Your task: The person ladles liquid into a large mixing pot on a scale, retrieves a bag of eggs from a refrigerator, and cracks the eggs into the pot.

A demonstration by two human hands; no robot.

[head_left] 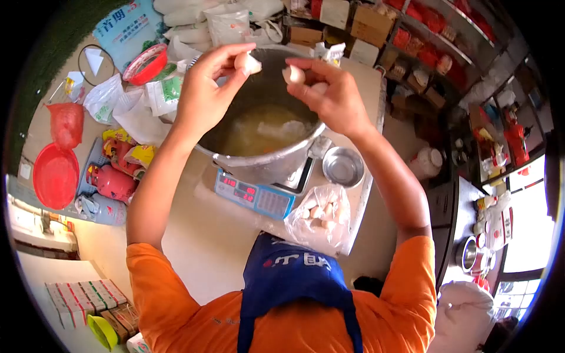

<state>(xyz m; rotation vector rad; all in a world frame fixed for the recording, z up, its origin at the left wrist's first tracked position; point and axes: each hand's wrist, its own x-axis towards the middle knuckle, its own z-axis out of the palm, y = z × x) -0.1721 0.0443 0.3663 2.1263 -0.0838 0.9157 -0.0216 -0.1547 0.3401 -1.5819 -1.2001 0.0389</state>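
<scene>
My left hand is raised over the left side of a big metal pot, its thumb and fingers pinching a white piece that looks like an eggshell half. Over the pot's right side, my right hand grips another white eggshell piece. The two hands are apart. Cloudy yellowish liquid with a paler patch lies in the pot, which stands on a blue digital scale with lit red digits. Near my apron, a clear plastic bag holds several pale, egg-like pieces.
A small metal bowl sits right of the scale. Left of the pot are plastic bags, a red basin, a red-rimmed bowl and colourful packets. White sacks lie behind it. Shelves with red packages stand at the right.
</scene>
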